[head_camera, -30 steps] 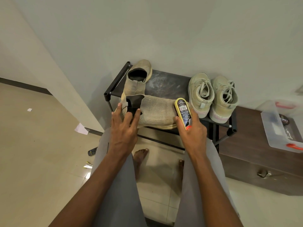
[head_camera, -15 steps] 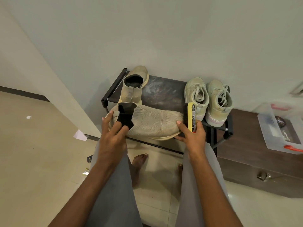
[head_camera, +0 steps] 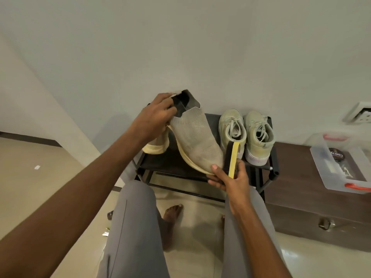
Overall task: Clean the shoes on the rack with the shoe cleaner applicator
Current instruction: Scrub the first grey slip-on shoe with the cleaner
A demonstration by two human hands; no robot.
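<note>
The left hand (head_camera: 155,115) is gripping the knit shoe (head_camera: 195,141) at its dark collar, fingers curled over the heel end, and is holding it lifted above the rack (head_camera: 160,169) with the heel high and the toe slanting down to the right. The right hand (head_camera: 230,178) is gripping the applicator (head_camera: 232,159), a yellow stick with a dark pad along one side, standing nearly upright; its fingers are curled round the lower end, and the thumb is lying against the shoe's toe by the pale sole. The applicator's dark side is sitting just beside the toe, though whether it is touching the knit I cannot tell. The second knit shoe (head_camera: 155,147) is lying on the rack under the left wrist, mostly hidden, only its cream sole showing. Two laced sneakers (head_camera: 246,135) are standing side by side on the right end of the rack, against the wall. To the right of the rack a brown cabinet (head_camera: 301,197) is carrying a clear box (head_camera: 341,167) with red clips. The person is sitting in grey trousers, bare feet (head_camera: 172,212) resting on the tiled floor.
</note>
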